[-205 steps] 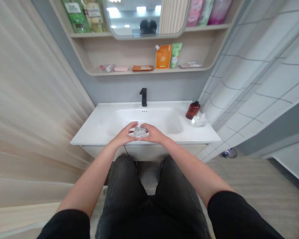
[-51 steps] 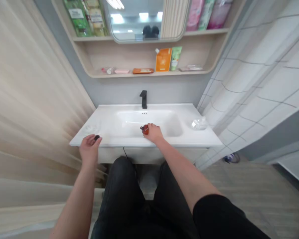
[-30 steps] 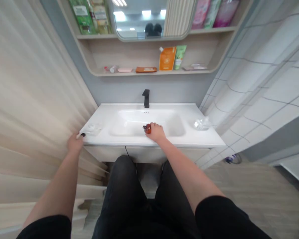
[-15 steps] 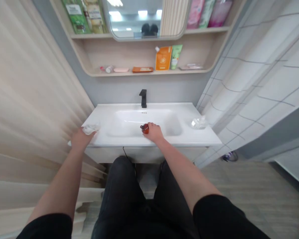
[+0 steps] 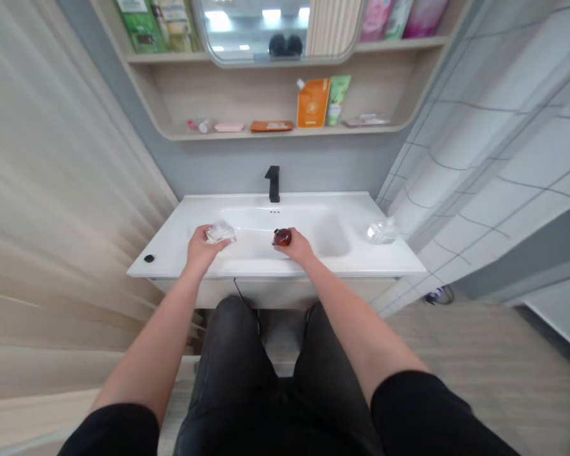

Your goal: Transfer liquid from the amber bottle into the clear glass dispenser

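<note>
Amber bottle (image 5: 282, 237) gripped in our right hand (image 5: 298, 247); our left hand (image 5: 200, 248) grasps clear container (image 5: 220, 232) above sink (image 5: 351, 253).

No legible wording anywhere. Printed labels on green pouches (image 5: 137, 25) and pink pouches (image 5: 399, 16) along the upper wooden shelf (image 5: 171, 57), and on orange spouted pouch (image 5: 312, 103) and green tube (image 5: 337, 100) on the lower wooden shelf (image 5: 285, 133), too small and blurred to read.

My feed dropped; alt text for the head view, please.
Over a white sink, the left hand holds a clear plastic item and the right hand holds a small brown bottle. A black cap lies near the sink's left front corner.
</note>
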`<state>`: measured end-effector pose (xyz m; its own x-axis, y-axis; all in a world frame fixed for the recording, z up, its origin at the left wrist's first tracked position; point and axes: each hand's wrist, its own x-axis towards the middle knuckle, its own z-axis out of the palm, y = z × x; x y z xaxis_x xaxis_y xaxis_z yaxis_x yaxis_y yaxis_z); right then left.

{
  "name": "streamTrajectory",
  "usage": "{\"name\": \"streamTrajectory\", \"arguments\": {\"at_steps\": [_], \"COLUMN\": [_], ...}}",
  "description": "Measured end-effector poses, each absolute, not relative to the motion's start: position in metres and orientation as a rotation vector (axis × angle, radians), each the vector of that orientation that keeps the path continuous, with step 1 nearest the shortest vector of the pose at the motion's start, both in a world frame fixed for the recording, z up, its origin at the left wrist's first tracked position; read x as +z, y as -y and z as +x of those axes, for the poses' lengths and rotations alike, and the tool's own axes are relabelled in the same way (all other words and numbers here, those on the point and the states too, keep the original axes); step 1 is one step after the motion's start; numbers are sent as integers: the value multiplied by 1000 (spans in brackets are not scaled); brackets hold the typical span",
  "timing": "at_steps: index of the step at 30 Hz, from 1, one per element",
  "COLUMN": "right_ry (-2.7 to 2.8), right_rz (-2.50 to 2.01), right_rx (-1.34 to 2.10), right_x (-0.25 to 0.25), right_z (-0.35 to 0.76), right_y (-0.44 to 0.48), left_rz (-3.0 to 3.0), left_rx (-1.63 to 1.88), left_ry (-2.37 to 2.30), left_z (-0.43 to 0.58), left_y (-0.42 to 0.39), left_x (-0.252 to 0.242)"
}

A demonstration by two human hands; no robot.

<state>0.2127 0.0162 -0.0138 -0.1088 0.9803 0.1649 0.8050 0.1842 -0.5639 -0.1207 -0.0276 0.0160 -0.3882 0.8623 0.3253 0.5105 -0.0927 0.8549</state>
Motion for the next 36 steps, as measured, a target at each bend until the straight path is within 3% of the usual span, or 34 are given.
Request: {"name": "streamTrajectory", "arguments": {"at_steps": [3, 8, 36], "right_ry": [1818, 1772, 1924], "right_rz": [-1677, -1662, -1808], "right_rx": [628, 723, 481], "right_x": [-21, -28, -19], "right_z": [219, 222, 218], "right_y": [-28, -37, -27], "left_rz": [1433, 1571, 2133], "left_rx": [1484, 1433, 1209], "left_ry": [-1638, -1683, -1740], "left_z": [-78, -28, -4], "left_y": [6, -19, -28], "left_x": [2, -18, -27]}}
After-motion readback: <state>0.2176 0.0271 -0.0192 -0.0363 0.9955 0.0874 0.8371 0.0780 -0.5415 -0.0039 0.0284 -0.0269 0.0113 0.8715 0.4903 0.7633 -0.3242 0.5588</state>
